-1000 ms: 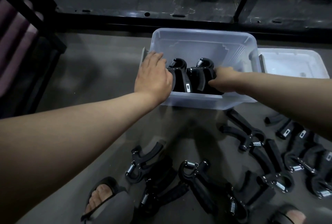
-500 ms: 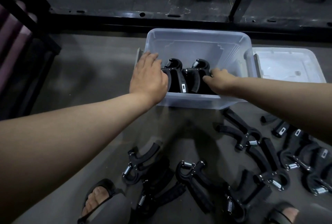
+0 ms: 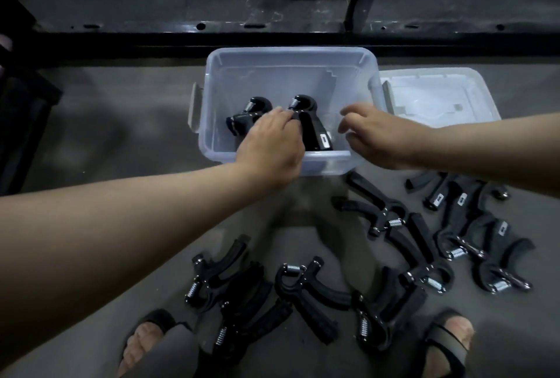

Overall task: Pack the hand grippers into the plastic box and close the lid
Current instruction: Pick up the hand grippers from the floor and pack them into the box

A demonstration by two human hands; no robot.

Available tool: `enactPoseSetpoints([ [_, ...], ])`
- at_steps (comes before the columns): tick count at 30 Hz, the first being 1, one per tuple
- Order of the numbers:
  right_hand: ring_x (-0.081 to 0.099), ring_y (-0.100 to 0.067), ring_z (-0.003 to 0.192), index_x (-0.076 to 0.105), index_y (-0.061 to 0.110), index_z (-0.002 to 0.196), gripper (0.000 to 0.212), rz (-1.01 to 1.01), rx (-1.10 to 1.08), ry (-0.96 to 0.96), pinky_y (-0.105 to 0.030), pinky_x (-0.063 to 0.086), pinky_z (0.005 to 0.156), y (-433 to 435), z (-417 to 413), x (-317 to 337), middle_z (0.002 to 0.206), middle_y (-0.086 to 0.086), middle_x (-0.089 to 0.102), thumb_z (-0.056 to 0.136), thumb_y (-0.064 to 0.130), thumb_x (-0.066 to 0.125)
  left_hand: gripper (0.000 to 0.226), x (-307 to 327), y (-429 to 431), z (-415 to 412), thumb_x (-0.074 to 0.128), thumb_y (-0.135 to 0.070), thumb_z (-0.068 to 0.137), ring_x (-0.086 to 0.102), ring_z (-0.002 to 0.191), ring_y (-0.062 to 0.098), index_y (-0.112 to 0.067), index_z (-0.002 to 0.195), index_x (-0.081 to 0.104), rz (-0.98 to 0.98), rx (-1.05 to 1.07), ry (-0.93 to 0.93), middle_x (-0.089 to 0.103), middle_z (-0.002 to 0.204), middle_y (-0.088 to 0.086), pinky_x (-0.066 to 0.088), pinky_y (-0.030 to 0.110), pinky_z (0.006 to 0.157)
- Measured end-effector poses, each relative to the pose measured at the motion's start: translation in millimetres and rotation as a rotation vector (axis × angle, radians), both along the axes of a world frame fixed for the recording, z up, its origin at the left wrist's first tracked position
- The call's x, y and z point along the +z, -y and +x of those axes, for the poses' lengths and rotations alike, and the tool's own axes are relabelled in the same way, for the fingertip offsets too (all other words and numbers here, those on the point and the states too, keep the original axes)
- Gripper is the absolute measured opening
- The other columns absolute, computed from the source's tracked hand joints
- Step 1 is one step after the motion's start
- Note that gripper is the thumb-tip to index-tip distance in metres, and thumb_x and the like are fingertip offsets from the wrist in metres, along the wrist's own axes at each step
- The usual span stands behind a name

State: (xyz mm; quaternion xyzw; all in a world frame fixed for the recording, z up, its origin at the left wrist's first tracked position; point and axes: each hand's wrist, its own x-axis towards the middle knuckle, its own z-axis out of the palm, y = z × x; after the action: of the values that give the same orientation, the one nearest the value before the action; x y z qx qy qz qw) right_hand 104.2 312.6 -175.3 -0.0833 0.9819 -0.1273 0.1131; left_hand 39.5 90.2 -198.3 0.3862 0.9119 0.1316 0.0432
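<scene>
A clear plastic box (image 3: pixel 285 58) stands on the floor ahead of me with two black hand grippers (image 3: pixel 312 129) lying in its near half. My left hand (image 3: pixel 269 147) reaches over the near wall, its fingers resting on the grippers between the two; whether it grips one I cannot tell. My right hand (image 3: pixel 372 135) hovers over the box's right end, fingers apart and holding nothing. The box's white lid (image 3: pixel 436 96) lies flat to the right of the box. Several more hand grippers (image 3: pixel 391 220) are scattered on the floor near me.
My two sandalled feet (image 3: pixel 145 338) are at the bottom, with loose grippers between and around them. A black metal frame rail (image 3: pixel 272 41) runs across just behind the box. A dark rack (image 3: pixel 21 99) stands at the left.
My left hand has shifted right, from the box's left end onto the grippers. My right hand has lifted off the right gripper and pulled back to the box's right side, fingers spread.
</scene>
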Motion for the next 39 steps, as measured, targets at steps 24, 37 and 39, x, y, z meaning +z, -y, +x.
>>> enactPoseSetpoints([
  [24, 0.024, -0.025, 0.146, 0.04, 0.004, 0.145, 0.049, -0.195, -0.075, -0.117, -0.038, 0.009, 0.122, -8, 68, -8, 0.158, -0.013, 0.025, 0.097, 0.01, 0.043, 0.051, 16, -54, 41, 0.029, -0.029, 0.105, 0.013, 0.15, 0.025, -0.003, 0.149, 0.031, -0.112, -0.133, 0.046, 0.023, 0.159, 0.013, 0.004, 0.029, 0.12],
  [37, 0.031, -0.04, 0.132, 0.012, 0.016, 0.152, 0.084, 0.227, -0.231, 0.412, -0.047, 0.031, 0.108, -1, 96, -112, 0.145, -0.019, 0.023, 0.089, 0.05, 0.055, 0.058, -1, -104, 11, 0.022, -0.036, 0.1, 0.031, 0.143, 0.03, -0.005, 0.147, 0.038, -0.007, -0.369, -0.07, 0.034, 0.155, 0.015, 0.024, 0.044, 0.118],
  [39, 0.03, -0.04, 0.131, 0.001, 0.014, 0.154, 0.094, 0.305, -0.194, 0.401, -0.048, 0.031, 0.105, 5, 86, -115, 0.145, -0.022, 0.02, 0.088, 0.05, 0.056, 0.056, -3, -105, 12, 0.027, -0.033, 0.101, 0.034, 0.142, 0.03, -0.003, 0.145, 0.041, 0.02, -0.375, -0.071, 0.037, 0.153, 0.017, 0.026, 0.044, 0.117],
])
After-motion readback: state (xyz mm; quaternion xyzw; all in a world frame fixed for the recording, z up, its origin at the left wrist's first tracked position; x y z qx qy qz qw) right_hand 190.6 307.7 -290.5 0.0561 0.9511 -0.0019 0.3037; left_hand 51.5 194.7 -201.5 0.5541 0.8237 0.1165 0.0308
